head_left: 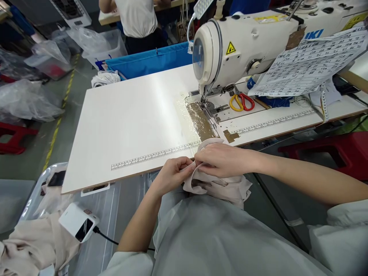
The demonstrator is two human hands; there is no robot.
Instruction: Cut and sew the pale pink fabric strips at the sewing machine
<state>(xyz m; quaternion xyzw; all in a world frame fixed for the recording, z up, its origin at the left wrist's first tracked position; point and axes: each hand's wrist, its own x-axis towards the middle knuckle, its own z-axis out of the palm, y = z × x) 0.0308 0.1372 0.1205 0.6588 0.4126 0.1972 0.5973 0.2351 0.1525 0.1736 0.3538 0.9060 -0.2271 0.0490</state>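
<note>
Totals the wearer's two hands (222, 159), one sewing machine (238, 44), two printed rulers (155, 156), one pair of scissors (249, 102), one tape measure (324, 101), one white power bank (75, 219).

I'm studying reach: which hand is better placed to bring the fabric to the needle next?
Probably the right hand: it grips the beige fabric nearer the needle area; the left hand sits farther off.

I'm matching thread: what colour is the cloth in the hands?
The cloth is pale pinkish beige, in the head view.
</note>
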